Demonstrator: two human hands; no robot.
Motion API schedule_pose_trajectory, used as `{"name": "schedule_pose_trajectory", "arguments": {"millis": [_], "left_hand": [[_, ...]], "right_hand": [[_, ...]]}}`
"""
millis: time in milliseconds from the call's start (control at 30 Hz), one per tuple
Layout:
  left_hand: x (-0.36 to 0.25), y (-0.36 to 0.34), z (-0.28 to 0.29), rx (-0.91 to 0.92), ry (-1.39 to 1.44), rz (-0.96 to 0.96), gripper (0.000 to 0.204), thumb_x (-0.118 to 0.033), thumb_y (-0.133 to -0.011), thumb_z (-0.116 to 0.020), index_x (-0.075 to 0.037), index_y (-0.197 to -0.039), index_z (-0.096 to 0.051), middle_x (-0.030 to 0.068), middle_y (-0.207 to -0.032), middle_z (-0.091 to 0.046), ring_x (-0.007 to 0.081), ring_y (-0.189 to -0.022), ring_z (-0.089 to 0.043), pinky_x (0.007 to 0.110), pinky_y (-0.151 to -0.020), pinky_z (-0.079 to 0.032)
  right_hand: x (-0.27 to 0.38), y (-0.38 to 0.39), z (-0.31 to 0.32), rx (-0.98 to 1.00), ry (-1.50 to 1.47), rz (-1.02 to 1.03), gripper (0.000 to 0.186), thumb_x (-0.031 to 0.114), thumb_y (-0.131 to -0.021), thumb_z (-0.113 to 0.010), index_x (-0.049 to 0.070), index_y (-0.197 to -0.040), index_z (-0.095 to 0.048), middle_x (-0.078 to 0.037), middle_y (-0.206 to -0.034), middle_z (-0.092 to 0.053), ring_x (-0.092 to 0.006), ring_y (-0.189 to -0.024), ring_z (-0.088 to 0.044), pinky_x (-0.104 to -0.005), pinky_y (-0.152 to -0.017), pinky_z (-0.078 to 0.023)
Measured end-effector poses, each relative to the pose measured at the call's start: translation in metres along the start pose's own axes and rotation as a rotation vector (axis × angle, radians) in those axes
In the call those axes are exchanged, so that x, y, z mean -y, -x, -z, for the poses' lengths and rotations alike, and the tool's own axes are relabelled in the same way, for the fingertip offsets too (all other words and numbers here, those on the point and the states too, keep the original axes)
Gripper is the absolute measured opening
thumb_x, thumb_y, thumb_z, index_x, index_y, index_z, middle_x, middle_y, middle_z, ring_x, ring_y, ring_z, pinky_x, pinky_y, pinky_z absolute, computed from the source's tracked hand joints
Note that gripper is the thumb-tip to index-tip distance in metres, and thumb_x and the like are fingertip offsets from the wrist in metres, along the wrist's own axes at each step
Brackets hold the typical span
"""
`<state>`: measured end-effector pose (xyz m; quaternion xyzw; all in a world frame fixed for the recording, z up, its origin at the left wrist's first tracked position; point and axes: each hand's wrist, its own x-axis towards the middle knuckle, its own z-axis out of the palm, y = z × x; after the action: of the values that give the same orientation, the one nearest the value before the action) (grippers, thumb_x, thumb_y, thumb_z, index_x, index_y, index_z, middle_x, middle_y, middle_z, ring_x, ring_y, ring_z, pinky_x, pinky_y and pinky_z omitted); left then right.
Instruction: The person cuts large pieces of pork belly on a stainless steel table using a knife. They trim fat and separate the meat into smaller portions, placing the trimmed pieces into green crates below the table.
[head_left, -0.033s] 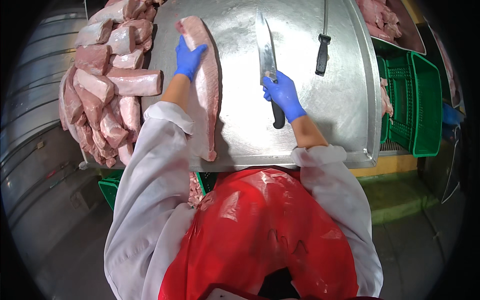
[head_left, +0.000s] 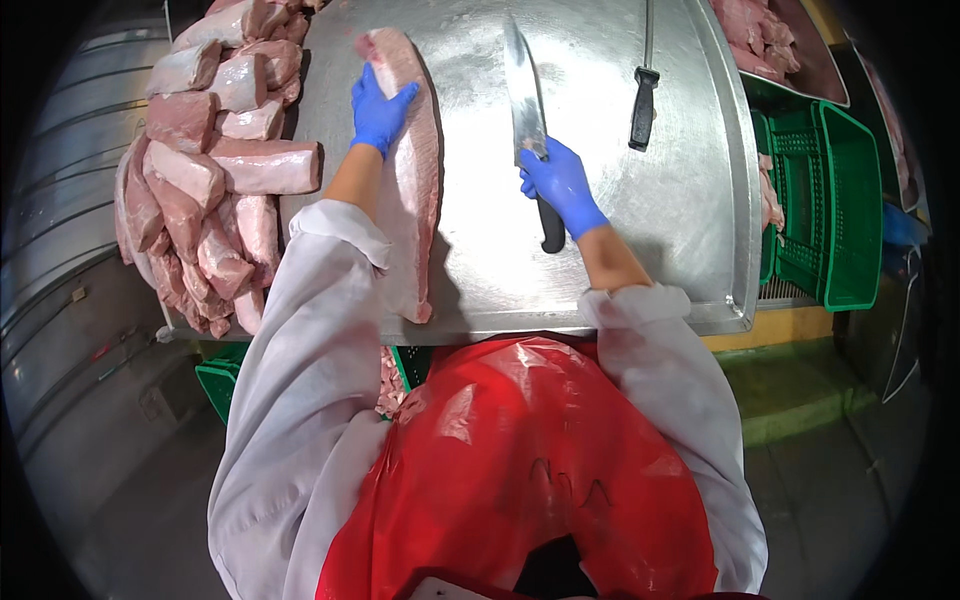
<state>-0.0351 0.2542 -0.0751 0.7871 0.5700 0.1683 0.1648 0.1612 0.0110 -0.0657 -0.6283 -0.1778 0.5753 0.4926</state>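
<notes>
1. The loin (head_left: 408,215) lies lengthwise on the counter (head_left: 620,250), left of the frame's centre, running from upper centre-left down to the near edge.
2. It looks heavy for its width, soft and bendy along its length; the moist, pale surface is probably slippery, and the ends would likely sag if lifted by the middle.
3. Best hold, I judge: a broad palm across the thick upper half, or 1 hand near each end; the thin lower tip seems weaker.
4. Left hand (head_left: 382,112), upper centre-left: thumb spread wide from the other fingers, laid over the loin's left edge.
5. Right hand (head_left: 563,188), right of centre: fingers wrapped around the knife (head_left: 524,85) where blade meets handle, blade towards the top.
6. Counts: 1 loin, 2 gloved hands, 1 knife, 1 sharpening steel (head_left: 645,110) at upper right.
7. Meat pile (head_left: 185,175), left of the frame: over 12 pieces; overlap hides the exact number.
</notes>
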Motion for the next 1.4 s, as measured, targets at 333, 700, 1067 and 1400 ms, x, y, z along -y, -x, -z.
{"name": "schedule_pose_trajectory", "arguments": {"millis": [333,700,1067,1400], "left_hand": [[0.027,-0.04,-0.019,0.135,0.171,-0.284,0.087,-0.044,-0.085,-0.067,-0.009,-0.154,-0.026,0.0247,-0.158,-0.021,0.0396,-0.146,-0.022,0.044,-0.119,-0.023],[-0.003,-0.026,-0.008,0.163,0.047,-0.465,0.075,-0.039,-0.093,-0.055,-0.013,-0.156,-0.023,0.0191,-0.162,-0.017,0.0399,-0.149,-0.014,0.044,-0.121,-0.016],[0.015,-0.047,-0.027,0.142,0.129,-0.223,0.085,-0.039,-0.087,-0.06,-0.005,-0.154,-0.021,0.0242,-0.16,-0.018,0.0396,-0.148,-0.017,0.042,-0.12,-0.02],[0.07,-0.124,0.016,0.072,0.072,0.089,0.091,-0.046,-0.089,-0.057,0.01,-0.149,-0.019,0.0348,-0.152,-0.024,0.0441,-0.143,-0.027,0.045,-0.116,-0.026]], "right_hand": [[0.041,-0.08,-0.054,0.054,0.223,0.134,0.072,0.016,-0.096,-0.053,0.03,-0.157,-0.018,-0.006,-0.073,-0.059,-0.0126,-0.054,-0.053,-0.0318,-0.053,-0.051],[0.1,-0.163,-0.077,0.119,0.443,0.247,0.068,0.016,-0.092,-0.049,0.014,-0.154,-0.021,-0.019,-0.076,-0.067,-0.0261,-0.056,-0.063,-0.0383,-0.054,-0.054],[0.026,-0.003,-0.112,0.119,0.777,0.099,0.081,0.011,-0.089,-0.046,0.006,-0.155,-0.001,-0.031,-0.125,-0.058,-0.0438,-0.102,-0.065,-0.0538,-0.094,-0.047],[-0.06,0.124,-0.067,0.262,0.732,0.235,0.072,0.014,-0.093,-0.048,0.01,-0.155,-0.013,-0.027,-0.076,-0.064,-0.045,-0.061,-0.062,-0.0553,-0.062,-0.05]]}}
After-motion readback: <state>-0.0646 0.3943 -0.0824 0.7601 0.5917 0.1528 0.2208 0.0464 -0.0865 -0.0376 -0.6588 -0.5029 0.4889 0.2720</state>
